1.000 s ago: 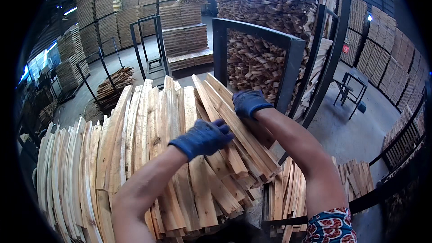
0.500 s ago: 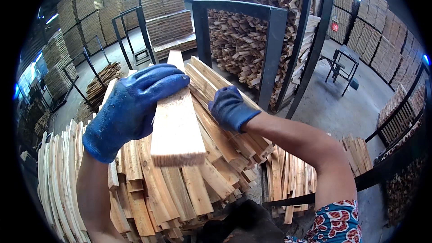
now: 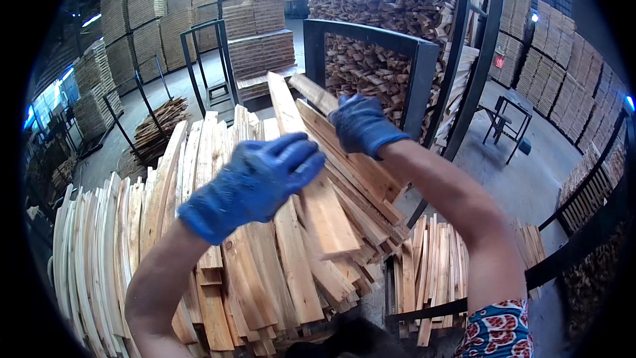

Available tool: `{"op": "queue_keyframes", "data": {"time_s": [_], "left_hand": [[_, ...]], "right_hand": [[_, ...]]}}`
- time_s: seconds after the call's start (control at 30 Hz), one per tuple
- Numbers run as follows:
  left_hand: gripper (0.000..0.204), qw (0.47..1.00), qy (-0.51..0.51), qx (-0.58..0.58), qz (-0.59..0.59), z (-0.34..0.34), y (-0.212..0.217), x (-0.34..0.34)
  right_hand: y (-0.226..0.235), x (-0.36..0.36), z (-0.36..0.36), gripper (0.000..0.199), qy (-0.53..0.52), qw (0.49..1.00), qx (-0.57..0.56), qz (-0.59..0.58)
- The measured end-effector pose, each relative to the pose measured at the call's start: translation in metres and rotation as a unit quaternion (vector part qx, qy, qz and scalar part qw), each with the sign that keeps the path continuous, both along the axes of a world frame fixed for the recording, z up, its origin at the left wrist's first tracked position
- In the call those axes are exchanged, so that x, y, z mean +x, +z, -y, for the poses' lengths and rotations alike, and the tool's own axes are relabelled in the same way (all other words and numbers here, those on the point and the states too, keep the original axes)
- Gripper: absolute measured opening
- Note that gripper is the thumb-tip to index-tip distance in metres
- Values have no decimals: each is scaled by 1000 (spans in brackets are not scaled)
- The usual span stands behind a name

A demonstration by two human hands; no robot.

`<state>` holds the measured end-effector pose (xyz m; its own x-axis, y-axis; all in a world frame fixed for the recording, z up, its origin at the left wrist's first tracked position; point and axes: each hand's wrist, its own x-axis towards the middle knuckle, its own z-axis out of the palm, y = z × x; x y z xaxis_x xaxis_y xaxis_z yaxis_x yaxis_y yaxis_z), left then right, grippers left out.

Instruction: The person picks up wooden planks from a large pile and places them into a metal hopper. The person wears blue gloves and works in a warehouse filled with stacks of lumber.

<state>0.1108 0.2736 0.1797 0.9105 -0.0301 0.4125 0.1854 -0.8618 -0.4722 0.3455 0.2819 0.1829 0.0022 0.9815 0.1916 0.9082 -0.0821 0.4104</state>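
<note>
My left hand [image 3: 265, 176], in a blue coated glove, lies across a pale wooden board [image 3: 328, 222] with its fingers bent over the board's edge. The near end of this board rests over the pile of boards [image 3: 288, 265] in front of me. To the right, my gloved right hand [image 3: 361, 122] is closed round a second, darker wooden board [image 3: 315, 95], whose far end sticks out to the upper left. The rest of that board is hidden behind my hand and forearm.
A black metal frame [image 3: 424, 86] stands just beyond my right hand, before a tall heap of wood pieces [image 3: 384, 0]. A lower bundle of boards [image 3: 430, 265] lies right, beside a dark rail [image 3: 457, 306]. A small metal stand [image 3: 510, 116] is farther off; stacked lumber [image 3: 142, 0] lines the back.
The pale board has swung and shifted right, its near end lower, with my left hand following. My right hand has moved up and right, and the darker board's end now shows beyond it.
</note>
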Motion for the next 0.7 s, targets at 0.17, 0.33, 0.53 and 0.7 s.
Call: {"op": "queue_keyframes", "data": {"time_s": [0.17, 0.33, 0.53, 0.7], "left_hand": [[51, 991, -17, -26, -132, 2, -53, 68], [44, 984, -90, -118, -103, 5, -89, 123], [43, 971, -25, -160, -178, -3, -68, 90], [48, 978, -1, -84, -193, -1, -37, 61]], "right_hand": [[-27, 18, -37, 32, -21, 994, -81, -74], [-63, 67, -62, 36, 93, 974, -155, -137], [-53, 22, -37, 45, -2, 963, -200, -183], [-39, 19, -25, 46, 43, 957, -56, -282]]}}
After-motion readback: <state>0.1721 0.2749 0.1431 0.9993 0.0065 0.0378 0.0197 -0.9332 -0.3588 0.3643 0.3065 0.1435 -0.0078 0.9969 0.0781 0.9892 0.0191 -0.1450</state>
